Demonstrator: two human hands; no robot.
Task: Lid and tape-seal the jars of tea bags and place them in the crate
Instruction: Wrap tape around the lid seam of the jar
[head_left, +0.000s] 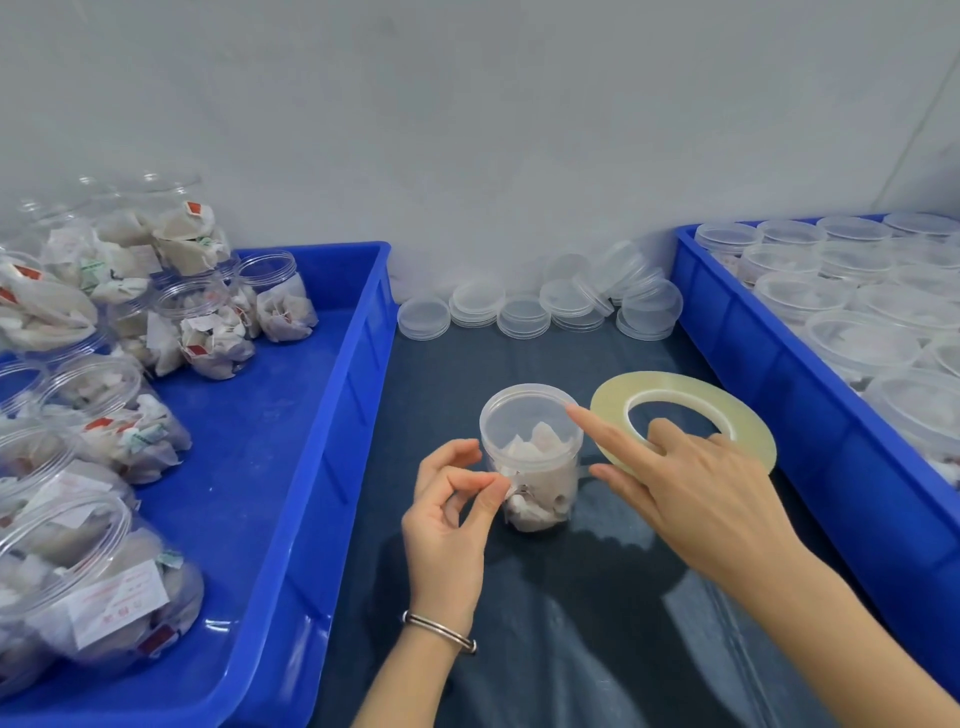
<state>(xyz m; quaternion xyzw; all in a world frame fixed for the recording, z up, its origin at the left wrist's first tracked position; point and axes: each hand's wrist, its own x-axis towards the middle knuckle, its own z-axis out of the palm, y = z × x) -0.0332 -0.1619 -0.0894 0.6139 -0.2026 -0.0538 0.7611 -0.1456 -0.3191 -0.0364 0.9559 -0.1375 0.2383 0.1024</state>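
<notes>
Between blue crates, left hand (451, 519) pinches clear tape beside round lidded jar (530, 457) (translucent plastic).

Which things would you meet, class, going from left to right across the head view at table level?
Left blue crate of open jars, left hand, lidded jar of tea bags, right hand, tape roll, right blue crate of lidded jars.

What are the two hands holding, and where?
Left hand pinches something thin, probably the tape end, beside the jar. Right hand carries the tape roll through its hole.
</notes>
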